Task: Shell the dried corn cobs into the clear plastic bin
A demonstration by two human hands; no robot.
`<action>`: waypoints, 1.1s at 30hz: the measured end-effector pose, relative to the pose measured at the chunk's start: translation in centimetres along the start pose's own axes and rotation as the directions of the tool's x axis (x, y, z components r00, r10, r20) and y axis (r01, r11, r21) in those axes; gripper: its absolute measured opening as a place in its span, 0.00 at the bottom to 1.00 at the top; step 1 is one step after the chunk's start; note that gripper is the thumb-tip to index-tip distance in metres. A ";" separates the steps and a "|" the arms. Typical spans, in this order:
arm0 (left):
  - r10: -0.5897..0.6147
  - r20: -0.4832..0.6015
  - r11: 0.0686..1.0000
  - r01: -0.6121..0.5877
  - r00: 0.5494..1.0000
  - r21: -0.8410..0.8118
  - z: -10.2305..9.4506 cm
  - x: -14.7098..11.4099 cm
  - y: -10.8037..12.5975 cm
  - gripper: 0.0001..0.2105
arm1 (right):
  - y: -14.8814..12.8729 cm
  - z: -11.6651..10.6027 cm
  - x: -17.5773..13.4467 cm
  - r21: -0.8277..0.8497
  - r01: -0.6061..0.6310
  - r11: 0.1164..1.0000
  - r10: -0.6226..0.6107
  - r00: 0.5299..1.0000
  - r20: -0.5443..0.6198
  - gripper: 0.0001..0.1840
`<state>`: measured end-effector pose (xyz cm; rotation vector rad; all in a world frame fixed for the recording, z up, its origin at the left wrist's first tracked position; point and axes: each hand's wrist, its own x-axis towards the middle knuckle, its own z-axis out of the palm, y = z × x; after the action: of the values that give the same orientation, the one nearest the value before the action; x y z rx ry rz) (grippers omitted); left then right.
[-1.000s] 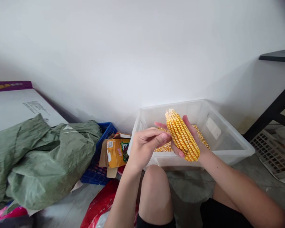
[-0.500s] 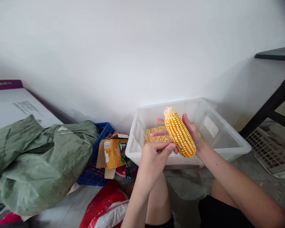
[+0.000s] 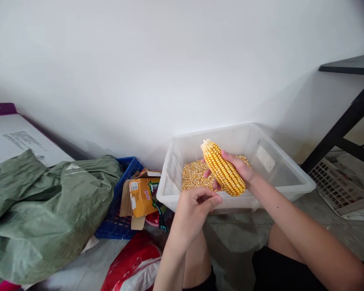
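Note:
An ear of corn (image 3: 223,169) with rows of yellow kernels lies tilted in my right hand (image 3: 241,165), its pale tip pointing up and left. The right thumb rests along its upper side, and the other fingers curl beneath. Just below and left of the ear is my left hand (image 3: 198,206), thumb and index finger pressed together, apart from the corn. Whatever that pinch might hold is hidden. Under both hands stands a translucent plastic bin (image 3: 286,171), with loose corn kernels (image 3: 194,173) spread over its bottom.
Left of the bin are an opened yellow carton (image 3: 143,197), a blue crate (image 3: 118,226) and a green cloth-like sheet (image 3: 63,214). A red bag (image 3: 133,258) lies near my leg. On the right are a black metal frame (image 3: 339,117) and a white basket (image 3: 339,186). A white wall rises behind.
My right fingers have curled in around the ear after being spread out. The left hand has come away from the ear, slightly downward. The view has shifted a little.

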<state>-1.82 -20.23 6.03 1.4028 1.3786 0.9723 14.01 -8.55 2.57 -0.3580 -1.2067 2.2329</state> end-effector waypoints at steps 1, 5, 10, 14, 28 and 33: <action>0.010 -0.026 1.000 -0.010 1.000 0.007 0.2 -0.5 -0.1 0.08 | -0.1 0.0 0.0 0.006 0.010 1.000 -0.010 1.000 -0.009 0.30; 0.109 -0.101 0.991 -0.116 0.989 -0.068 1.2 -1.8 -0.4 0.06 | -0.2 0.3 0.0 0.012 0.060 0.998 -0.060 0.997 -0.055 0.30; 0.219 -0.328 0.975 -0.219 0.919 0.038 3.8 -0.9 -1.4 0.03 | 0.0 0.9 0.5 0.019 0.134 0.991 -0.132 0.986 -0.103 0.28; 0.371 -0.553 0.928 -0.316 0.746 0.197 6.4 0.3 -2.8 0.06 | 0.2 1.4 0.9 0.012 0.253 0.968 -0.246 0.952 -0.183 0.25; 0.293 -0.613 0.950 -0.297 0.734 0.099 5.5 1.0 -2.8 0.06 | 0.7 2.1 0.6 -0.170 0.371 0.913 -0.407 0.860 -0.308 0.25; -0.003 -0.329 0.917 -0.129 0.944 -0.379 3.1 1.2 -2.1 0.12 | 0.7 2.0 0.4 -0.225 0.336 0.914 -0.395 0.863 -0.315 0.23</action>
<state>0.64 -19.37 3.07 1.0155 1.2758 1.4860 12.45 -9.97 3.13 -0.5226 -1.1502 1.6613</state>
